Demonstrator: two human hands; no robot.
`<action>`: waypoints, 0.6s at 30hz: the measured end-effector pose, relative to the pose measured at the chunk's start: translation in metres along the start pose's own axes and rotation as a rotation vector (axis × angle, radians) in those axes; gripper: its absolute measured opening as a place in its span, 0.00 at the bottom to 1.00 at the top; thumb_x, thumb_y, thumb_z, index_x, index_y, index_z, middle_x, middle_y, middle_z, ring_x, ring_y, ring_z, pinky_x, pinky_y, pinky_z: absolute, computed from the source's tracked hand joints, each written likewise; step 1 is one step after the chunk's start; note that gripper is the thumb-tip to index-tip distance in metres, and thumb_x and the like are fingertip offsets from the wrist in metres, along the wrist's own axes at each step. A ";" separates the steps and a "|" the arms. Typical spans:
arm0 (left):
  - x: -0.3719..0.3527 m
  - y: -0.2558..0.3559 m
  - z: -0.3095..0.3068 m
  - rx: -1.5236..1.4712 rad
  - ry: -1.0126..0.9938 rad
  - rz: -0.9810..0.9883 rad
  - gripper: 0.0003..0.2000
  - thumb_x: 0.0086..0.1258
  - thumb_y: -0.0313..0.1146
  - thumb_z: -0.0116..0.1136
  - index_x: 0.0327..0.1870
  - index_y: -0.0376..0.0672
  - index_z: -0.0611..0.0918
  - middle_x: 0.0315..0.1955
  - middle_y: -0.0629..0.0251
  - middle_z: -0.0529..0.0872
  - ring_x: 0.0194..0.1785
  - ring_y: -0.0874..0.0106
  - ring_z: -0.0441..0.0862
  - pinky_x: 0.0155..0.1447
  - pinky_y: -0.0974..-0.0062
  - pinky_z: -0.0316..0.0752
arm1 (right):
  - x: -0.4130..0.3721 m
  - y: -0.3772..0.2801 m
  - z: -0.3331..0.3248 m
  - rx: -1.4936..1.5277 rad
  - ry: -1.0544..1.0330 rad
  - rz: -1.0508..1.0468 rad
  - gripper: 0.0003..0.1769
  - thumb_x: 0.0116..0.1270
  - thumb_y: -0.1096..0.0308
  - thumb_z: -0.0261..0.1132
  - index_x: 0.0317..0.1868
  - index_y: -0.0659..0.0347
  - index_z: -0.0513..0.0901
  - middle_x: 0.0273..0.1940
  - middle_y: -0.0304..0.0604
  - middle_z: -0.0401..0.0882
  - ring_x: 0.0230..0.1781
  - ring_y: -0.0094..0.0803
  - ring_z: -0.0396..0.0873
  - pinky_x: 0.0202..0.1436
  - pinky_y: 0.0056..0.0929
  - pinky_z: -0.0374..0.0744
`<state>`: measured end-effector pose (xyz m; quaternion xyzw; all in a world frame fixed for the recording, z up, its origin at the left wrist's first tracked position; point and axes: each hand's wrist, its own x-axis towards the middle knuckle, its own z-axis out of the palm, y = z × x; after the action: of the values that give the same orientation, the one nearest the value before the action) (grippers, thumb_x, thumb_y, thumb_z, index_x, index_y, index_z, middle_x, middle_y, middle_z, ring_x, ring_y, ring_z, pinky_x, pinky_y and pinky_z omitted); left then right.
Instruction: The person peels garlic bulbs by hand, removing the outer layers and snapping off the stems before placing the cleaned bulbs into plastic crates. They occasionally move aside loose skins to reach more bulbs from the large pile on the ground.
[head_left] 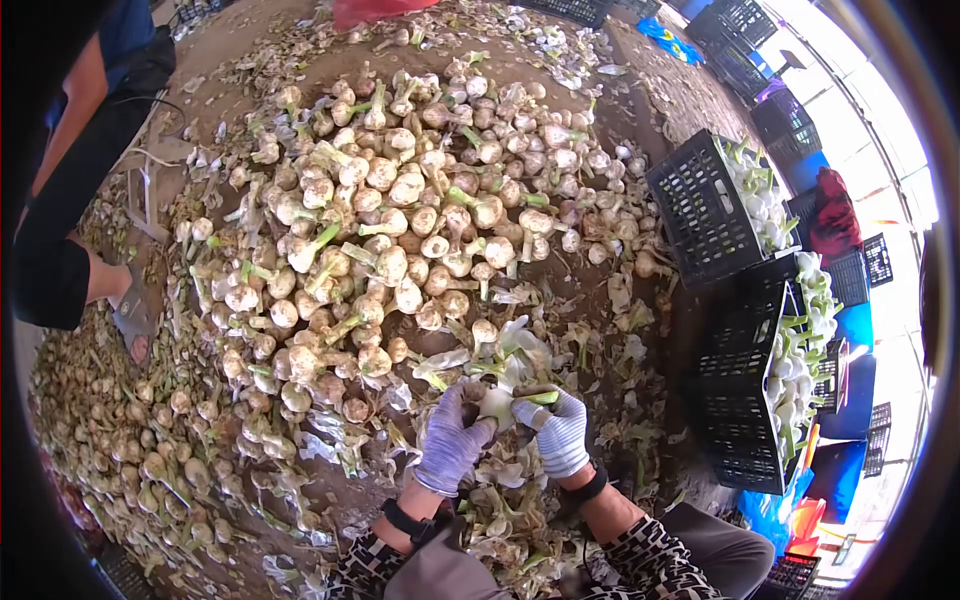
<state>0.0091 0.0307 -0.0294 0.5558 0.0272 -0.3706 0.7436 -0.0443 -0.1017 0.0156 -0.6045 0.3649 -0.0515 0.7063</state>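
My left hand (455,440), in a pale purple-grey glove, is closed around the side of a white garlic bulb (496,406). My right hand (560,432), in a white-and-blue striped glove, is closed at the other side of the bulb, with a green stem (543,398) by its thumb and fingers. Pale loose skins (522,350) stick up just beyond the fingers. A large heap of soil-stained garlic bulbs (390,225) with stems lies in front of both hands. The fingers partly hide the held bulb.
Black crates (705,205) full of cleaned garlic stand on the right, with another crate (735,390) nearer me. More garlic (150,450) covers the ground at left. A person's leg and sandaled foot (133,310) are at upper left. Peeled skins (510,530) litter the ground below my hands.
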 end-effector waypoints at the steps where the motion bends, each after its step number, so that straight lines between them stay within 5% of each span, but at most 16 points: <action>1: -0.001 0.001 -0.002 0.016 -0.017 0.037 0.19 0.58 0.18 0.54 0.52 0.38 0.71 0.35 0.65 0.80 0.34 0.80 0.77 0.37 0.83 0.74 | 0.000 -0.003 -0.001 0.002 0.001 0.000 0.09 0.59 0.75 0.63 0.41 0.66 0.81 0.31 0.38 0.81 0.28 0.21 0.78 0.30 0.18 0.77; 3: -0.003 0.002 -0.006 0.003 -0.028 0.009 0.18 0.58 0.19 0.55 0.51 0.37 0.71 0.35 0.65 0.80 0.35 0.79 0.78 0.38 0.81 0.75 | -0.001 -0.009 -0.003 0.133 0.014 0.122 0.08 0.56 0.80 0.65 0.38 0.67 0.81 0.31 0.40 0.82 0.29 0.21 0.78 0.32 0.19 0.76; 6: -0.005 0.010 -0.012 -0.070 -0.030 -0.013 0.17 0.57 0.21 0.58 0.50 0.37 0.73 0.36 0.66 0.80 0.36 0.79 0.77 0.39 0.80 0.75 | -0.007 -0.010 0.000 0.018 -0.051 0.012 0.09 0.56 0.81 0.65 0.39 0.67 0.80 0.32 0.40 0.82 0.31 0.23 0.79 0.36 0.21 0.78; 8: -0.002 0.011 -0.013 -0.133 -0.014 -0.009 0.17 0.58 0.23 0.60 0.50 0.37 0.74 0.36 0.67 0.80 0.36 0.80 0.76 0.40 0.81 0.74 | -0.003 0.001 -0.003 -0.126 -0.099 -0.152 0.11 0.55 0.81 0.66 0.40 0.66 0.80 0.33 0.40 0.82 0.32 0.27 0.81 0.36 0.24 0.79; 10: 0.007 0.006 -0.008 0.115 0.010 0.075 0.19 0.57 0.27 0.63 0.50 0.38 0.74 0.36 0.68 0.80 0.37 0.79 0.76 0.42 0.80 0.74 | -0.002 0.005 -0.006 -0.482 -0.202 -0.623 0.13 0.53 0.80 0.68 0.41 0.64 0.80 0.35 0.43 0.82 0.34 0.32 0.82 0.37 0.26 0.80; 12: 0.008 0.006 -0.011 0.243 0.019 -0.015 0.20 0.56 0.29 0.65 0.51 0.38 0.74 0.36 0.69 0.80 0.38 0.79 0.75 0.44 0.80 0.73 | -0.004 0.004 -0.007 -0.566 -0.205 -0.661 0.15 0.51 0.76 0.71 0.41 0.62 0.81 0.37 0.46 0.82 0.35 0.36 0.82 0.39 0.26 0.80; 18: 0.003 0.005 -0.016 -0.275 -0.131 -0.032 0.24 0.54 0.29 0.66 0.53 0.39 0.73 0.41 0.68 0.79 0.40 0.78 0.77 0.48 0.80 0.74 | -0.006 0.008 -0.007 -0.609 -0.276 -0.667 0.15 0.49 0.75 0.73 0.40 0.61 0.82 0.39 0.46 0.82 0.37 0.38 0.83 0.41 0.27 0.80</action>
<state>0.0195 0.0432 -0.0327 0.4228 0.0382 -0.4106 0.8069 -0.0554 -0.1018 0.0111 -0.8695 0.0519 -0.0854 0.4837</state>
